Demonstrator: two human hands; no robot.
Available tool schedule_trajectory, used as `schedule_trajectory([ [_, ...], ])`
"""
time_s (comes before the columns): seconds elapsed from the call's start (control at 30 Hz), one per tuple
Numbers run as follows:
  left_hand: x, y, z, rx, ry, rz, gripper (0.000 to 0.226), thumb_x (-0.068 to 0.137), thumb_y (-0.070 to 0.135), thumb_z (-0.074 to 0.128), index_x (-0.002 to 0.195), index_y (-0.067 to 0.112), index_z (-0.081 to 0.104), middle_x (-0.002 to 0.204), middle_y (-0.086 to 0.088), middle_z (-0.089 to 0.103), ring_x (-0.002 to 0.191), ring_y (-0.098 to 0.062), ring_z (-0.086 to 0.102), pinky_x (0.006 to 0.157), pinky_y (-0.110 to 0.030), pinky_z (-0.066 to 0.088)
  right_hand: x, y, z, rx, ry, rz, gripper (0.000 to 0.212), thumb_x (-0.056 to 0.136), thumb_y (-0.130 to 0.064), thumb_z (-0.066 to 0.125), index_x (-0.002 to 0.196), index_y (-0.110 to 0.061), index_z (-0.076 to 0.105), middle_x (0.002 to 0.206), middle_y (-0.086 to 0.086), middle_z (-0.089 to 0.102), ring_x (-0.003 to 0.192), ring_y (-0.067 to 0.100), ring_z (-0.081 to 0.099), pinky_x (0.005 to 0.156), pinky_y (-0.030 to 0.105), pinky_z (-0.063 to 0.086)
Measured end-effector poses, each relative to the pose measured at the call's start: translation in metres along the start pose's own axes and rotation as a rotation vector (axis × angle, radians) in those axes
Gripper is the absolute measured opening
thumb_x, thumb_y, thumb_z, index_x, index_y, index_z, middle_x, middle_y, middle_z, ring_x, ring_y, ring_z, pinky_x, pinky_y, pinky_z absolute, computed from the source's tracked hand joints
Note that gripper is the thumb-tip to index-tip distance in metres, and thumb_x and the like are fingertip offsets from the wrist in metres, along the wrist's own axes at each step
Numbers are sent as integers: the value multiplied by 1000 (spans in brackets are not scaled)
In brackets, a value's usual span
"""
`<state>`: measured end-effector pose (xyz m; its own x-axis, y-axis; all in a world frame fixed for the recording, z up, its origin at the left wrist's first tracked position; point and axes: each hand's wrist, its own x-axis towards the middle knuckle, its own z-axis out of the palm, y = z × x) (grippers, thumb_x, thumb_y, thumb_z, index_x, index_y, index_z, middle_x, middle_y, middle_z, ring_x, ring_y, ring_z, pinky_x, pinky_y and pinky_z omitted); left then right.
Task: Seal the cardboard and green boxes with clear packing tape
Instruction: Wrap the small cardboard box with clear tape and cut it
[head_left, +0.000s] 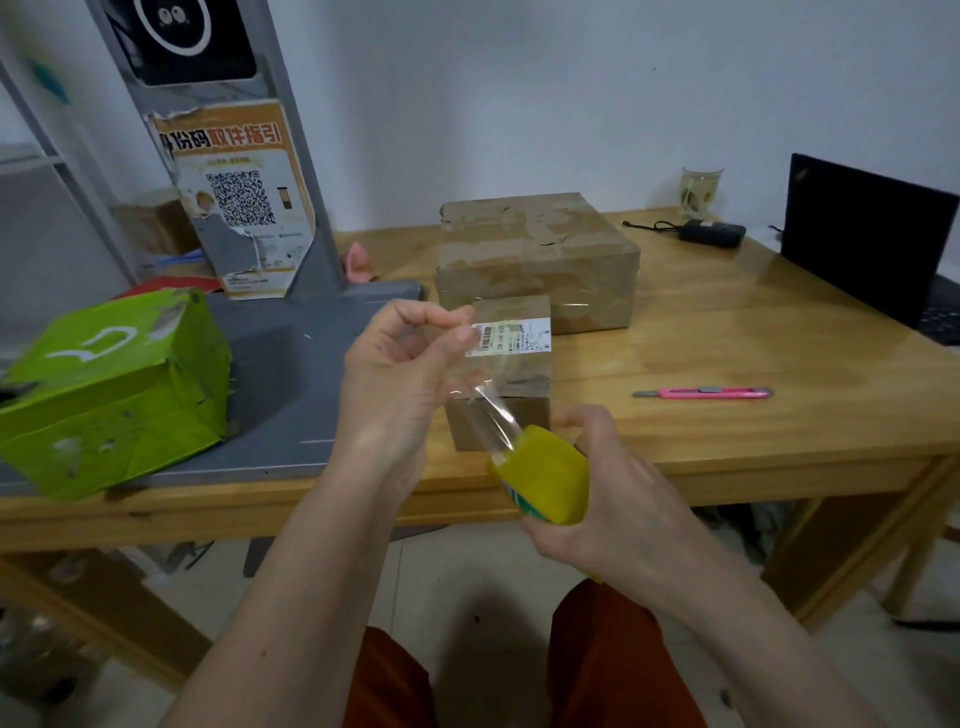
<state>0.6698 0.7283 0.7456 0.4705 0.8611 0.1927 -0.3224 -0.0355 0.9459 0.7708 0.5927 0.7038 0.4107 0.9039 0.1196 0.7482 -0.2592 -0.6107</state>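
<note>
Head view: left hand (400, 374) pinches clear tape (488, 410); right hand (602, 493) grips roll (545, 473).

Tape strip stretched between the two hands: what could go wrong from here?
1. The loose strip, pinched by the left hand and running to the roll in the right hand, hangs unsupported in the air; it may fold onto itself.
2. The pink cutter lies apart on the table, so cutting needs a freed hand.

A parcel pickup point. A pickup-guide poster with a QR code (240, 200) hangs on a grey kiosk (270, 156). Taped cardboard parcels (535, 254) sit on the wooden table (727, 374).
</note>
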Motion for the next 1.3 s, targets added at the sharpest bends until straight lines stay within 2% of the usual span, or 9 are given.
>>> schedule_trajectory([
  [0.17, 3, -6, -2, 27, 43, -13, 18, 83, -1, 69, 76, 14, 63, 108, -6, 70, 103, -15, 69, 79, -42, 60, -4, -4, -9, -28, 41, 16, 52, 77, -41, 76, 103, -31, 31, 83, -10, 51, 73, 6, 56, 55, 18, 41],
  [0.27, 2, -9, -1, 33, 71, 18, 16, 80, 1, 71, 75, 14, 64, 92, -10, 71, 98, -27, 70, 83, -42, 59, -5, -4, -12, -90, 62, 25, 47, 79, -38, 74, 105, -32, 34, 85, -13, 49, 75, 5, 52, 54, 18, 38],
  [0.37, 4, -8, -6, 121, 116, 102, 14, 77, 5, 76, 76, 16, 67, 82, -2, 73, 87, -16, 69, 81, -22, 55, -9, 4, -14, -211, 99, 14, 48, 80, -32, 72, 107, -32, 31, 89, -15, 45, 77, 6, 48, 53, 17, 32],
  [0.43, 6, -11, -6, 83, 146, 88, 15, 77, 6, 76, 75, 17, 68, 84, 1, 74, 89, -13, 69, 84, -23, 53, -9, 10, -16, -275, 135, 21, 50, 79, -25, 72, 105, -30, 30, 90, -14, 41, 78, 9, 46, 53, 16, 29],
  [0.57, 8, -25, -1, -18, 286, 23, 17, 77, 7, 78, 71, 21, 69, 78, 7, 73, 86, -11, 67, 90, -30, 51, 1, 28, -15, -369, 455, -44, 52, 56, 3, 80, 96, -11, 50, 82, 3, 50, 70, 21, 48, 56, 28, 34],
  [0.73, 10, -36, 3, -74, 406, -76, 13, 78, 14, 80, 74, 23, 71, 82, 7, 74, 92, -11, 67, 94, -29, 51, 21, 52, -16, -173, 828, 28, 55, 58, 19, 65, 107, -4, 57, 99, 14, 53, 88, 27, 50, 63, 37, 39],
  [0.87, 15, -46, 7, -32, 452, -169, 12, 78, 17, 80, 74, 24, 71, 74, 15, 72, 81, -5, 61, 89, -25, 49, 39, 60, -16, 95, 793, 109, 54, 72, 17, 57, 119, -11, 55, 108, 4, 52, 94, 18, 46, 74, 32, 35],
  [1.07, 35, -61, 7, 104, 536, -194, 7, 84, 14, 76, 89, 13, 72, 84, 9, 69, 75, 2, 58, 59, -8, 40, 74, 72, -18, -207, 695, -27, 64, 67, 22, 59, 123, -8, 57, 106, 16, 53, 94, 34, 52, 66, 33, 32],
  [1.3, 48, -74, 8, 204, 542, -200, 5, 85, 16, 75, 83, 15, 70, 86, 4, 70, 79, -2, 60, 67, -15, 44, 93, 87, -19, -260, 649, -35, 61, 73, 21, 58, 127, -7, 55, 104, 17, 51, 93, 32, 49, 67, 33, 31],
])
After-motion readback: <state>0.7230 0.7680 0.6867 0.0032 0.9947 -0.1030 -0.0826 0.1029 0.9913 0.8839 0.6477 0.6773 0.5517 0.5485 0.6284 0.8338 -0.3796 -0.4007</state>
